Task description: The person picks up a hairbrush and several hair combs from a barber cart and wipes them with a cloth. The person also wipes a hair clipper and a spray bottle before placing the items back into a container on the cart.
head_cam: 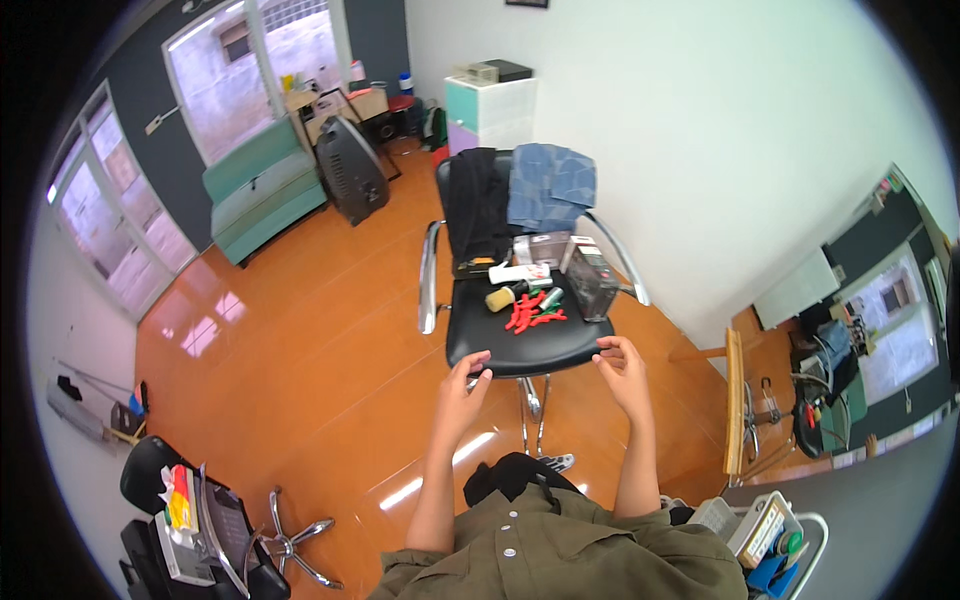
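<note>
Both my hands are bare, with fingers parted and nothing between them. At the near left corner of a black padded chair seat (487,346) is my left hand (463,390). My right hand (624,375) is by the near right corner; I cannot tell if either touches the edge. On the seat lie several red, chili-shaped pieces (529,311) with green parts. Around them are a pale-bristled brush (501,298), a silver cylinder (551,298), a white bottle (517,273) and a dark box (591,281). Behind stands another box (546,247).
Black cloth (474,199) and blue denim (551,184) drape over the backrest between chrome armrests (428,277). A wood-framed mirror (733,405) and a white trolley (814,555) stand right. Another chair (281,577) is lower left; a green sofa (262,191) is farther back.
</note>
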Motion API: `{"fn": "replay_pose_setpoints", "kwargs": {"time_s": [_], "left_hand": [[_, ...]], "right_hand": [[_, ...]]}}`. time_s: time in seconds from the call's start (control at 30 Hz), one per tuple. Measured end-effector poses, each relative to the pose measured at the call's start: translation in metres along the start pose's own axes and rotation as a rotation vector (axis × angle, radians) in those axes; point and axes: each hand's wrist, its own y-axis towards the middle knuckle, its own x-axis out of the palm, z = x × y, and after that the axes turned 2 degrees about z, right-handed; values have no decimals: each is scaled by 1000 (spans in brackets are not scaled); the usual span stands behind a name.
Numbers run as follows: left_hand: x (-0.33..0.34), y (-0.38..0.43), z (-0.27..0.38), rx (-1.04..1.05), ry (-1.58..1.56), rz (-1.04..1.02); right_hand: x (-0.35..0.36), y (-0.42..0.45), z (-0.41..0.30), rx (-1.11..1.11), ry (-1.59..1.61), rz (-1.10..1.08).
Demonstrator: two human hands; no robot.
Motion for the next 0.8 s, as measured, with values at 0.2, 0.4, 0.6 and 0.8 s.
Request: {"fn": "replay_pose_setpoints", "kwargs": {"time_s": [0.2,0.4,0.6,0.8], "left_hand": [[-14,45,-56,-53,52,3],[2,142,-120,-127,139,-162],[46,255,-180,-114,173,-369],[108,336,-232,-217,90,-403]], "right_hand": [[65,52,43,58,-34,-108],[120,122,111,112,-78,-57],[163,184,179,294,-24,0],[185,232,256,333,-104,14]]}}
